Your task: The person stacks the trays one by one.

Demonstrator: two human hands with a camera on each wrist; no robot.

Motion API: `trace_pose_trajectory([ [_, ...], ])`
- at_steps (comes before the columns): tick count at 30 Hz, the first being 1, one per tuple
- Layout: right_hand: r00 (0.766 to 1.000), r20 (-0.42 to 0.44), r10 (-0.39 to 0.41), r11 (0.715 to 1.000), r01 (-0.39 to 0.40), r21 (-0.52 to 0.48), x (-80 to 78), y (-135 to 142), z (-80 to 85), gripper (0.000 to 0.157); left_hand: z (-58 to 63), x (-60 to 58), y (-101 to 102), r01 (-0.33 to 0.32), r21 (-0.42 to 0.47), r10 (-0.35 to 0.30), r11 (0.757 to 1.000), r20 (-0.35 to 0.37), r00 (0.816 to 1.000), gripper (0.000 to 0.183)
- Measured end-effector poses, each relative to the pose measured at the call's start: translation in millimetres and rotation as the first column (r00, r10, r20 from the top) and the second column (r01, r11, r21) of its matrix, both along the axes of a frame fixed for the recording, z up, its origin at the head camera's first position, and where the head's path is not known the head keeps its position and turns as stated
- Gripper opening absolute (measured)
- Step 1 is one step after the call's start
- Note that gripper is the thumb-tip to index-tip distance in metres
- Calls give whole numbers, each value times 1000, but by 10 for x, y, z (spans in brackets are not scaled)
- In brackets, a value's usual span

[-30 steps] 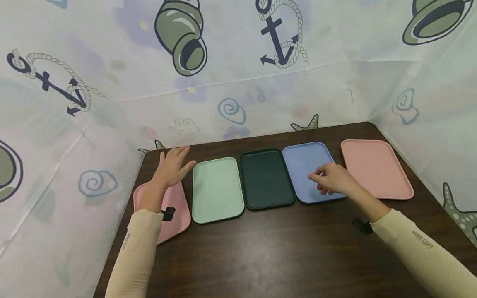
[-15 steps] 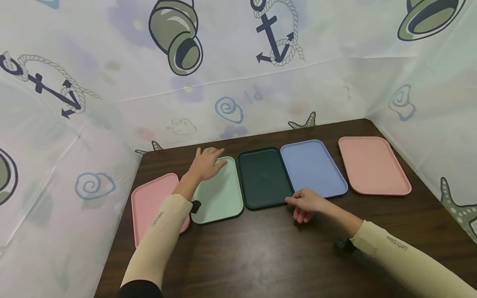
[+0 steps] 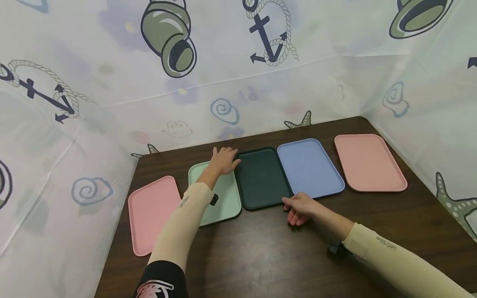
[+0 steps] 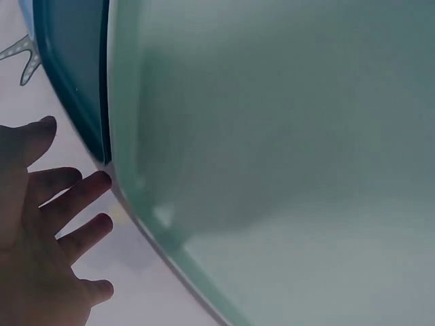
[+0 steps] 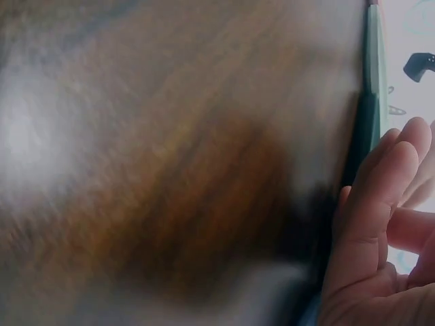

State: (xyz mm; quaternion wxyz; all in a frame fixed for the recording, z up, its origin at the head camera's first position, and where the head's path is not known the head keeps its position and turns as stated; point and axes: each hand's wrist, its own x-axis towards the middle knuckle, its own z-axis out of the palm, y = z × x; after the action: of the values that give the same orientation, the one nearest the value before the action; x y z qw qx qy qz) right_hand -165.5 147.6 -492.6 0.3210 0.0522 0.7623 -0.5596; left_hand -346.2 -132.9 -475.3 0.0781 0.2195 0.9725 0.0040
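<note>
From the head camera I have the dark green tray (image 3: 263, 179) mid-row, flat and set toward the far edge of the table (image 3: 253, 256). My left hand (image 3: 223, 161) is at its far left corner, above the far end of the light green tray (image 3: 225, 198), fingers spread apart and holding nothing. My right hand (image 3: 301, 207) is at the dark green tray's near right corner, thumb side toward it, the other fingers bent; I can't tell whether they pinch the rim. The blue tray (image 3: 310, 167) lies just beside the dark green one on the right. A pink tray (image 3: 154, 211) sits by the table's left edge, and another, the salmon tray (image 3: 370, 162), near its far right corner.
</note>
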Motion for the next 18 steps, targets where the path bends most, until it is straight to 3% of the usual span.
trace_pose_trajectory([
  [8,999,33,-39,998,41,-38,4,-17,-82,41,-21,9,69,-20,-39,20,999,18,1000,58],
  [18,985,91,-147,975,160,-154,16,-58,-153,41,-73,-26,69,-51,87,46,995,57,997,55],
])
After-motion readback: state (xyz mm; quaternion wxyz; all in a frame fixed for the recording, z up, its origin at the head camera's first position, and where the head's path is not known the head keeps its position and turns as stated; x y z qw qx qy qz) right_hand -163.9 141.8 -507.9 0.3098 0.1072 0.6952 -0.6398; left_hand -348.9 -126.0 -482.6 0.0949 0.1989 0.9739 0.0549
